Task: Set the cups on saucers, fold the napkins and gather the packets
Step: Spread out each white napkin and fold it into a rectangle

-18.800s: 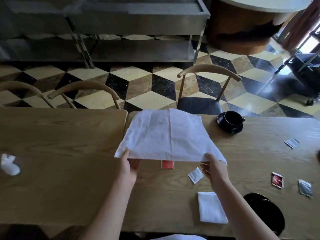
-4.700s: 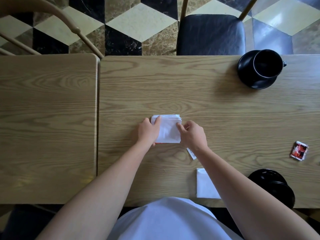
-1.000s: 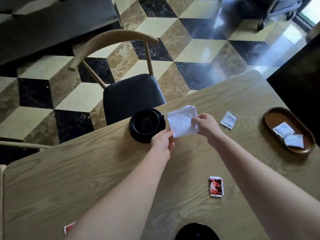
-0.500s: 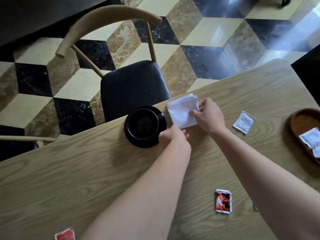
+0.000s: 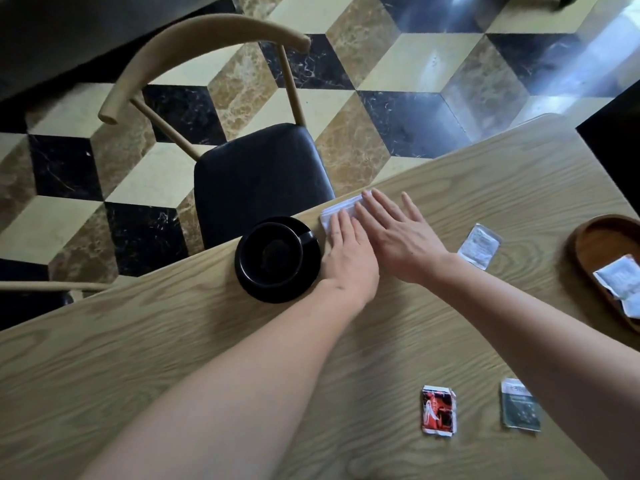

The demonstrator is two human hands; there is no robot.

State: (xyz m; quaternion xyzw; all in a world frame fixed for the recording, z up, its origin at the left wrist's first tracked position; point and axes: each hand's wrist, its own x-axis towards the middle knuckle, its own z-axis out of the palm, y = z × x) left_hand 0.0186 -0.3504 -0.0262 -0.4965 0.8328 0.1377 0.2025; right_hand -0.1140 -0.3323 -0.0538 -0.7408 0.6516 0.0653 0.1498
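Both your hands lie flat, fingers spread, grasping nothing: left hand (image 5: 349, 258) and right hand (image 5: 398, 237) press side by side on the folded white paper napkin (image 5: 341, 210), which sits at the far bench edge under your fingertips, just right of the black cup (image 5: 270, 254) on its black round saucer (image 5: 277, 259).

Handling, as a judgement: the napkin is light, soft and layered, so it springs open unless flattened; pinch it at a corner or along the folded edge, and slide it rather than lift by one layer. The cup looks like ceramic, rigid and breakable; take it by the handle on the side nearest your left hand.

The packets look thin, light and crinkly, hard to pick off the wooden bench (image 5: 173, 358); nip an edge or drag one to the bench edge.

Counts in view:
- one napkin
- one cup
- one saucer
- three loose packets: a white packet (image 5: 479, 247) just right of your right wrist, a red packet (image 5: 438, 410) and a dark green packet (image 5: 519, 407) near your right forearm
- at least two white packets (image 5: 620, 282) in the oval wooden tray (image 5: 588, 244) far to your right, partly cut off
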